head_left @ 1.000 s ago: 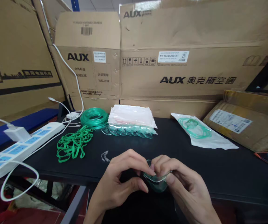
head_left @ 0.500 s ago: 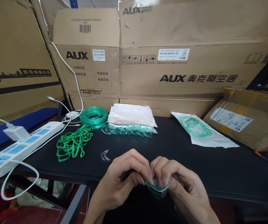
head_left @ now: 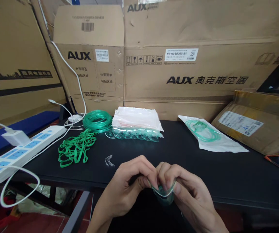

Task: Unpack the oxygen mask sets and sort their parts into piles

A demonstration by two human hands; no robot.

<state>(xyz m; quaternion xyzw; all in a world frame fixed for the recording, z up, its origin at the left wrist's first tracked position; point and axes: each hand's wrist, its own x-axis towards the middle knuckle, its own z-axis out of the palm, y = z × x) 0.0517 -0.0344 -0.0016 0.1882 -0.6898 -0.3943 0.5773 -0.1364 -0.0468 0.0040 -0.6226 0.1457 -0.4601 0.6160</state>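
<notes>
A clear green mask (head_left: 165, 198) is held between both hands just off the table's front edge. My left hand (head_left: 133, 184) pinches its rim on the left, fingertips dipping inside. On the other side, my right hand (head_left: 186, 189) grips the rim with its thumb outside and fingers curled into the opening. What the fingertips touch inside is hidden. Thin clear-white strips (head_left: 109, 160) lie left of the hands, near a tangle of green elastic bands (head_left: 77, 149). Behind them are coiled green tubing (head_left: 97, 121) and a row of green masks (head_left: 135, 133).
White packets (head_left: 136, 117) are stacked behind the mask row. A bagged mask with tubing (head_left: 212, 134) lies right, by a taped carton (head_left: 245, 121). A power strip (head_left: 20, 152) with white cables is at left. Large cardboard boxes (head_left: 149, 84) stand at the back.
The mask's rim has tilted and narrowed slightly between my hands, and my right fingers have shifted a little left. The view has moved very slightly.
</notes>
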